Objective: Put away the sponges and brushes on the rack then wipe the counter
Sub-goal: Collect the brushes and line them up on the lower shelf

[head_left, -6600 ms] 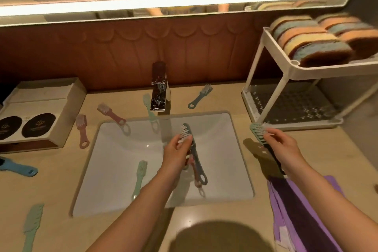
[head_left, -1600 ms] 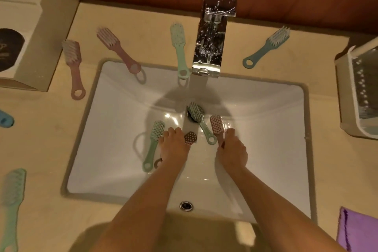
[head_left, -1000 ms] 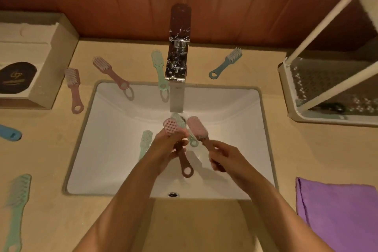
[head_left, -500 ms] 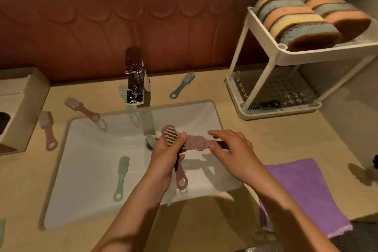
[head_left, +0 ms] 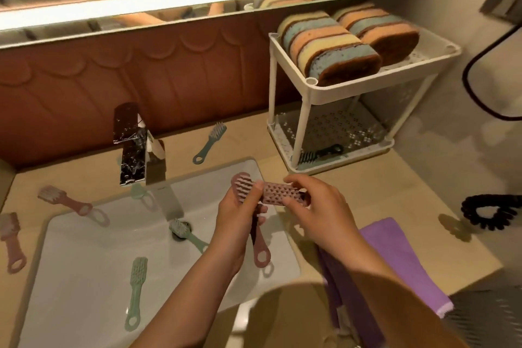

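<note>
Hands close together above sink (head_left: 84,263): left hand (head_left: 237,215) clamped on dark brush (head_left: 261,251), right hand (head_left: 316,206) pinching pale brush (head_left: 278,192), likely gathering both for rack (head_left: 339,87).

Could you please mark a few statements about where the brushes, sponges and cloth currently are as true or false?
1. The striped multicoloured sponges sit on the top shelf of the white plastic rack. True.
2. The rack's lower shelf holds three brushes. False: only one black brush shows there.
3. The left hand holds a dark pink ring-handled brush; the right hand holds a lighter pink brush. True.
4. Two pale green brushes lie in the white ceramic sink. True.
5. The folded purple cloth lies inside that sink. False: it lies on the beige counter, right of the sink.
</note>
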A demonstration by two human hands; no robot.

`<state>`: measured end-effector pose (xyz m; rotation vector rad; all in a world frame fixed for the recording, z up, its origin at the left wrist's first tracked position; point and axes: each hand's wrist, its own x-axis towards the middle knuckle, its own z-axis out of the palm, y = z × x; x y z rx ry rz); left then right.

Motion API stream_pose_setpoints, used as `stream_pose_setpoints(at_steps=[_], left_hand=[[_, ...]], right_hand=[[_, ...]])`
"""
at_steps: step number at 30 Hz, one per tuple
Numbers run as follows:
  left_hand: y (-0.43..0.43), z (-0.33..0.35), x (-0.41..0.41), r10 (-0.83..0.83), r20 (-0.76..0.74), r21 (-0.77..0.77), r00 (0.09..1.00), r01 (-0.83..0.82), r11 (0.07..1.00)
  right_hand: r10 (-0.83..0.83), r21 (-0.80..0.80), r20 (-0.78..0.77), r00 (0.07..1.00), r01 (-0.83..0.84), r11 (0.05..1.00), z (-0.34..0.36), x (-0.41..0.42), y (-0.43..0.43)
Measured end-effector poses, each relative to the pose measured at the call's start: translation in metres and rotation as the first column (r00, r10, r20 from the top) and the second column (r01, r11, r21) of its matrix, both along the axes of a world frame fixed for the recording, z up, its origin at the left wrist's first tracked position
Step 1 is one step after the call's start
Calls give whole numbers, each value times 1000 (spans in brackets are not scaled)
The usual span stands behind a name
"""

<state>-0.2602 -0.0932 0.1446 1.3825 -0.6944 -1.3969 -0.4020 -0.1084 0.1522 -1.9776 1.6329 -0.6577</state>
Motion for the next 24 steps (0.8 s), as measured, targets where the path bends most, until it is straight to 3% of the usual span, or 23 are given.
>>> stream_pose_setpoints(at_steps=[4, 13, 24], left_hand=[[-31, 5, -9, 21, -111, 55, 994, -15, 998], [-85, -11, -22, 105, -146, 171, 984, -80, 982], [-104, -36, -18, 105, -151, 246, 983, -65, 967]], right_hand=[[-129, 41, 28, 991, 128, 991, -7, -34, -30], [-283, 170, -90, 955, 295, 940, -45, -65, -144], [-73, 204, -275, 959, 132, 970, -77, -29, -228]])
